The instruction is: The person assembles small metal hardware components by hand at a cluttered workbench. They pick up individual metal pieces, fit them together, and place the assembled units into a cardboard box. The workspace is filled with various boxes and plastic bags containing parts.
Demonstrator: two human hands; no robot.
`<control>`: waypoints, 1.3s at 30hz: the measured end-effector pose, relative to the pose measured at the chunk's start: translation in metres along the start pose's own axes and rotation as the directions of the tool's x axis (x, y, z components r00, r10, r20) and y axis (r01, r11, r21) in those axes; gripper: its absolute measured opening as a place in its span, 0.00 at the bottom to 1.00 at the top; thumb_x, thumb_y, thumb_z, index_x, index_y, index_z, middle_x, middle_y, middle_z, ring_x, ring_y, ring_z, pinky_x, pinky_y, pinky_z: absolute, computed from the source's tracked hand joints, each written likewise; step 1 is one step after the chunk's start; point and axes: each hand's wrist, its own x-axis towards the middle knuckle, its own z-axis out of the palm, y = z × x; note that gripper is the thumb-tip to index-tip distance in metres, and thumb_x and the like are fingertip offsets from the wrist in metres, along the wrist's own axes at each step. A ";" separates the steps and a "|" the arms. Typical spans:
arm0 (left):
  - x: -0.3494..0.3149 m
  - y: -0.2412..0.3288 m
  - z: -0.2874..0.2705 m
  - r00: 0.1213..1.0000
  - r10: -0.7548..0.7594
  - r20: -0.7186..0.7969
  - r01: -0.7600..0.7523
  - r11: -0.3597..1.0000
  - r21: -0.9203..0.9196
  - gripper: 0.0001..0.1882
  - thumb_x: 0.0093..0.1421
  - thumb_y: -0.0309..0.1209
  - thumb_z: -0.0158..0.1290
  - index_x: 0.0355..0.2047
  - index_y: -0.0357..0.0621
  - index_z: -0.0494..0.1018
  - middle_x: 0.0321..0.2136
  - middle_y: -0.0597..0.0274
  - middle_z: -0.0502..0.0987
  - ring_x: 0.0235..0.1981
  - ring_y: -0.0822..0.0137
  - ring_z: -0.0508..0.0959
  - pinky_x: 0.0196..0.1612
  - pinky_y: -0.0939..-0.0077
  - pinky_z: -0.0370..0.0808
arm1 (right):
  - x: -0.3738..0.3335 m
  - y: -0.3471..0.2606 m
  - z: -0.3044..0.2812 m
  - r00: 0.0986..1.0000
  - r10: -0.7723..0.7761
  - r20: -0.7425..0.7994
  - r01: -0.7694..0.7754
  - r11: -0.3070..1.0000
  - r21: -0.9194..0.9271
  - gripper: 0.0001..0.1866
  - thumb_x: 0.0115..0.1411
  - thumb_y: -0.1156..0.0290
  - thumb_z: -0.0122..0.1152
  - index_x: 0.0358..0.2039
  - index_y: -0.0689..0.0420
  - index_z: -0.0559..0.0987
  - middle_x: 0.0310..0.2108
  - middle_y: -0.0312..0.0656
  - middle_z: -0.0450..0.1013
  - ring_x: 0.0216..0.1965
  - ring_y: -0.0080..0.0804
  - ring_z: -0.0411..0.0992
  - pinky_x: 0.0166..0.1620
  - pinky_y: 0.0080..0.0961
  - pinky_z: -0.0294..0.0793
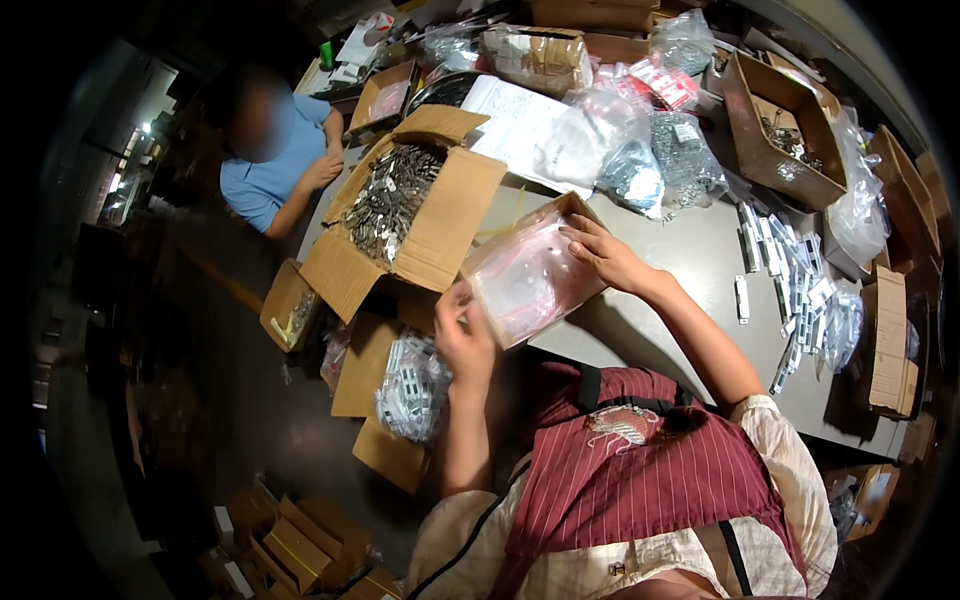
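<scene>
Far left: dim room, small bright lights, dark floor [300, 400], opened cartons [300, 550] low down. Co-worker in blue shirt [265, 190] at the table's far-left side, forearms near its edge. Small box [280, 310] of metal bits next, then a big open carton [462, 205], flaps spread, heaped with dark metal pieces [395, 200]; beneath it, a bag of parts [412, 390] in another carton. Left hand [466, 340], blurred, curled at the left side of a shallow cardboard box [556, 320] lined with clear plastic [525, 285]; cannot tell if it grips. Box sits between both hands, at the near edge of the grey tabletop [665, 320]. Papers [510, 125] beyond. Right hand [612, 258]: fingers spread over the box's right side, clamped or merely resting unclear. Farther right: clear bags [685, 160] at back, carton with metal parts [800, 182], loose white-and-grey pieces [785, 270] strewn across the surface, upright carton [887, 340] at the edge.
</scene>
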 end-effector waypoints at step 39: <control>-0.053 0.178 0.181 0.525 0.201 0.827 0.135 0.940 -0.315 0.09 0.57 0.25 0.65 0.30 0.36 0.75 0.29 0.56 0.78 0.29 0.63 0.78 0.32 0.69 0.73 | -0.230 -0.045 -0.148 0.809 0.508 -0.296 -0.338 0.813 0.474 0.23 0.58 0.78 0.63 0.55 0.62 0.76 0.46 0.42 0.78 0.50 0.34 0.76 0.57 0.33 0.74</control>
